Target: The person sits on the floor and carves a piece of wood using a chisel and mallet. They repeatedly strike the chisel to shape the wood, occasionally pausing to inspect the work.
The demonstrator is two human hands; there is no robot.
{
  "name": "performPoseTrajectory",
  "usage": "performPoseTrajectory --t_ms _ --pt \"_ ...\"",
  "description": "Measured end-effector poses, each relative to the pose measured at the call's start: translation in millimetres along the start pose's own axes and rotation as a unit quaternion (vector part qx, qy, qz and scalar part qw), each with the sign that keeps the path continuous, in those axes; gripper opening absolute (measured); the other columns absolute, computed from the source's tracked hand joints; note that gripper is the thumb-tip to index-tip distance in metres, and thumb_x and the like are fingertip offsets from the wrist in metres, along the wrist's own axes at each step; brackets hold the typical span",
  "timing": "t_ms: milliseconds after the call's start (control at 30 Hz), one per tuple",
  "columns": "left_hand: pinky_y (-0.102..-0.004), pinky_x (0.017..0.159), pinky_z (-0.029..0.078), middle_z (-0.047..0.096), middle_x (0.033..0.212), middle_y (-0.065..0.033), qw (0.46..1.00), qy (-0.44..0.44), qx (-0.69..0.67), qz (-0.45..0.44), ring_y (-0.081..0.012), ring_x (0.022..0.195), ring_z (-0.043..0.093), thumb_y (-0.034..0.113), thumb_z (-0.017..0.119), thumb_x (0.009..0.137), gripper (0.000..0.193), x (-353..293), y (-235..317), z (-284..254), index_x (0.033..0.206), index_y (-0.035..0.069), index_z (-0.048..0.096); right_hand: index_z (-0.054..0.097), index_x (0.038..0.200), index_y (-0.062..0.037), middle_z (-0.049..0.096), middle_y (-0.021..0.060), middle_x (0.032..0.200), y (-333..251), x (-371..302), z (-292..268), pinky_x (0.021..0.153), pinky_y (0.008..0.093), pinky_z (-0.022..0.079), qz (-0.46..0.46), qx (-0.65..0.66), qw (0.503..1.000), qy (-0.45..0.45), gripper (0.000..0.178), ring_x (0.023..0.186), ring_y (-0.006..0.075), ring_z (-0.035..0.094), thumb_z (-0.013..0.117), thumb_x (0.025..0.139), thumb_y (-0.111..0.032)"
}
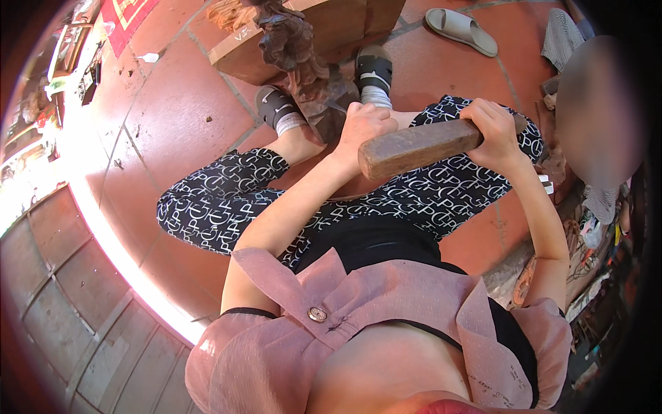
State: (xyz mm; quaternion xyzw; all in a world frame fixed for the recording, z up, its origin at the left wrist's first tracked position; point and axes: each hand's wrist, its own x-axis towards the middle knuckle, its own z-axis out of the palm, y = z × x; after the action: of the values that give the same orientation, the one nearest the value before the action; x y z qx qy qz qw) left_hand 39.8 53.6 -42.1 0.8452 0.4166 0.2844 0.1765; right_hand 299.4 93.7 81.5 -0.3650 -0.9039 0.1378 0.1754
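My left hand [365, 127] is closed around a thin chisel [335, 107], most of which the fist hides. Its slim end points at the base of a dark carved wooden figure [293, 52], which stands between my feet; whether the tip touches the wood I cannot tell. A heavy, worn wooden mallet [414, 148] is gripped in my right hand [493, 131], fingers wrapped round its narrower part. The mallet's thick end reaches leftward, just beside my left wrist and above my lap.
Behind the carving sits a cardboard box [241, 52] with orange-brown wood [229, 14] next to it. A beige slipper [462, 31] lies on the red tiles at the far side. At right are a blurred person [600, 110] and mixed clutter [586, 241]. A red mat [127, 21] lies far left.
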Motion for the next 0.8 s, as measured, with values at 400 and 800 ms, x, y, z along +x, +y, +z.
performPoseTrajectory --t_ms 400,800 --pt "-0.0382 0.068 0.038 0.051 0.067 -0.0071 0.985 -0.014 -0.170 0.002 -0.0279 0.069 0.053 0.017 0.074 0.068 0.025 4 -3 -37 0.066 0.007 0.051 0.056 0.084 -0.0066 0.056 0.0088 0.078 8 -3 8 0.063 0.0393 0.048 -0.092 0.075 0.993 0.013 0.035 0.073 0.0311 0.060 0.071 0.054 0.000" --pt "-0.0389 0.071 0.038 0.050 0.069 -0.0060 0.985 -0.048 -0.166 0.019 -0.0281 0.073 0.052 0.017 0.072 0.066 0.022 -3 -13 -46 0.065 0.009 0.051 0.056 0.084 -0.0058 0.057 0.0093 0.079 10 3 21 0.065 0.0406 0.048 -0.058 0.029 0.995 -0.077 0.033 0.077 0.0316 0.061 0.070 0.055 0.002"
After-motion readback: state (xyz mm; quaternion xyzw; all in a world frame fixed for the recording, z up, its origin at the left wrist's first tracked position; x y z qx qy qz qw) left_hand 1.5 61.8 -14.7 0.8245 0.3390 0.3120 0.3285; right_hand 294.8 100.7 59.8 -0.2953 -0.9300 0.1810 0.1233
